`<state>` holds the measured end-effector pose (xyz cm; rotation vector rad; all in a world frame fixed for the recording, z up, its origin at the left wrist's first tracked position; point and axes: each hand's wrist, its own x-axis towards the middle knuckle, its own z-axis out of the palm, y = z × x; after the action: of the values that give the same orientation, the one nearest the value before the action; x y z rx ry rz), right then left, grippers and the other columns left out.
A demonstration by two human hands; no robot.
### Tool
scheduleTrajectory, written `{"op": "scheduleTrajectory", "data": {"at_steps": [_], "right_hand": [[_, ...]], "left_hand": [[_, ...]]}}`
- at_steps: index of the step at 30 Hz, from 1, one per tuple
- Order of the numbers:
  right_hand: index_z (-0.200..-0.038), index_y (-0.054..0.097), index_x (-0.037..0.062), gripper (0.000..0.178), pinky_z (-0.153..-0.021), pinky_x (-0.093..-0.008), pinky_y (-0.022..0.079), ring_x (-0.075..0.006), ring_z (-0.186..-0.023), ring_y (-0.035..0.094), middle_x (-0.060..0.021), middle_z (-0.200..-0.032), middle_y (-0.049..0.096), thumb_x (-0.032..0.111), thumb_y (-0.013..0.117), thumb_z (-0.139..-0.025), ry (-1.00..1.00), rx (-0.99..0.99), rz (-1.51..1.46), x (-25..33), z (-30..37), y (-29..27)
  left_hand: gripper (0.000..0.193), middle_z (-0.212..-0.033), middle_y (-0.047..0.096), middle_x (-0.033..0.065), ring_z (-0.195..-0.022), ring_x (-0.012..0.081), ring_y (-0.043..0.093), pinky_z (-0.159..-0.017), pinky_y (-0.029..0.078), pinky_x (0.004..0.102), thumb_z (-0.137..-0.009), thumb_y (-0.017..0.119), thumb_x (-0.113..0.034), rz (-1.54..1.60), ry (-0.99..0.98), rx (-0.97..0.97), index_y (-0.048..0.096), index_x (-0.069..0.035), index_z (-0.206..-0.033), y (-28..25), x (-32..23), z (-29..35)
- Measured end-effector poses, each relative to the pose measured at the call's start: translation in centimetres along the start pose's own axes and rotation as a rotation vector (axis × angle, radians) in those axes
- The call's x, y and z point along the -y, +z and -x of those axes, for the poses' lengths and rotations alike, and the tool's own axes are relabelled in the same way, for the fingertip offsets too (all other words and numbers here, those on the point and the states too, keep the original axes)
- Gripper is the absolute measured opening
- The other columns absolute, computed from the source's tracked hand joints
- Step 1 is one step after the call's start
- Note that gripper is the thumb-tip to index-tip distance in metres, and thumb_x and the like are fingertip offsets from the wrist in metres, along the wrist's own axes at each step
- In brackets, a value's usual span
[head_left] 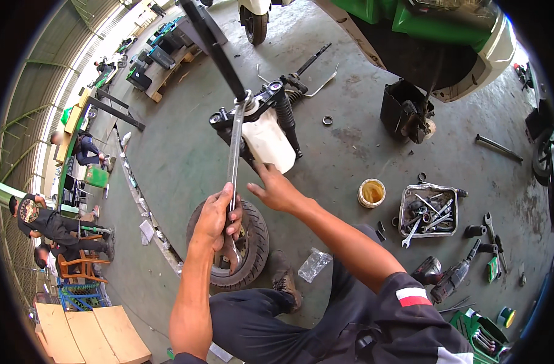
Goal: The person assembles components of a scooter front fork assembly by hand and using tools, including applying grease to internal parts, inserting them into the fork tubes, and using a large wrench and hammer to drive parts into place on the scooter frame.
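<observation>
My left hand [216, 215] is wrapped round the shaft of a long steel wrench [236, 145]. The wrench's far end lies at the ring at the base of a long black tube [213, 48]; its near open jaw hangs below my fist. That tube rises from a two-wheeler front fork [283, 112] with black springs and a white fender [268, 142]. My right hand [276, 189] is open, thumb and forefinger apart, fingertips by the fender's lower end. Whether they touch it I cannot tell. A wheel with a tyre [259, 242] lies on the floor beneath my left hand.
At right are a tub of yellowish grease [371, 193], a tool tray [428, 210], a power tool [456, 273] and a black box [404, 109]. A green-and-white vehicle body [483, 67] overhangs the upper right. Several people are at far left, near cardboard boxes [89, 333]. A plastic bag [314, 264] lies by my shoe.
</observation>
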<state>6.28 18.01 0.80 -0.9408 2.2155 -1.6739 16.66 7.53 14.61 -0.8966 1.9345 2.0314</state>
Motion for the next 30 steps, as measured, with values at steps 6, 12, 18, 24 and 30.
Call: {"op": "scheduleTrajectory", "data": {"at_steps": [6, 12, 18, 24, 30], "right_hand": [[-0.134, 0.044, -0.0034, 0.057, -0.102, -0.0444, 0.04, -0.0397, -0.121, 0.05, -0.028, -0.131, 0.048, 0.032, 0.062, -0.092, 0.194, -0.027, 0.072, -6.3, 7.8, -8.2], [-0.117, 0.051, -0.0037, 0.04, -0.086, -0.047, 0.049, -0.0415, -0.102, 0.06, -0.0253, -0.109, 0.061, 0.023, 0.063, -0.089, 0.501, -0.229, 0.191, -15.2, 21.0, -13.8], [-0.11, 0.05, 0.0016, 0.029, -0.083, -0.0544, 0.049, -0.0465, -0.098, 0.058, -0.0254, -0.107, 0.057, 0.024, 0.052, -0.091, 0.82, 0.149, 0.476, -19.0, 38.9, -9.0], [-0.112, 0.051, 0.0042, 0.025, -0.086, -0.0508, 0.048, -0.0383, -0.111, 0.055, -0.0205, -0.113, 0.055, 0.019, 0.045, -0.093, 0.998, 0.312, 0.608, -16.1, 46.3, -5.0], [-0.111, 0.049, 0.0016, 0.04, -0.086, -0.0498, 0.051, -0.0394, -0.108, 0.057, -0.0219, -0.114, 0.055, 0.024, 0.065, -0.083, 0.993, 0.233, 0.489, -15.6, 48.2, -6.3]], "left_hand": [[0.04, -0.055, 0.037, -0.0048, -0.036, 0.007, 0.033, -0.035, 0.035, 0.0272, -0.101, 0.044, -0.047, 0.056, -0.067, -0.134, 0.047, -0.009, -0.087, -2.5, 1.0, 0.2], [0.04, -0.054, 0.036, -0.0051, -0.036, 0.0068, 0.032, -0.034, 0.033, 0.0266, -0.101, 0.043, -0.047, 0.038, -0.052, -0.141, 0.046, -0.011, -0.086, -2.4, 0.7, 0.2], [0.042, -0.053, 0.036, -0.0044, -0.036, 0.0075, 0.031, -0.034, 0.032, 0.0272, -0.1, 0.043, -0.05, -0.018, -0.067, -0.132, 0.046, -0.012, -0.085, 0.8, 1.1, -1.1], [0.045, -0.053, 0.034, -0.0061, -0.035, 0.0072, 0.03, -0.034, 0.028, 0.0267, -0.096, 0.046, -0.057, 0.055, -0.101, -0.223, 0.049, -0.014, -0.085, -2.4, 1.9, -1.6], [0.04, -0.054, 0.033, -0.008, -0.037, 0.0054, 0.026, -0.035, 0.022, 0.0233, -0.094, 0.052, -0.056, 0.043, -0.043, -0.262, 0.051, -0.016, -0.09, -3.8, 0.7, -6.3]]}}
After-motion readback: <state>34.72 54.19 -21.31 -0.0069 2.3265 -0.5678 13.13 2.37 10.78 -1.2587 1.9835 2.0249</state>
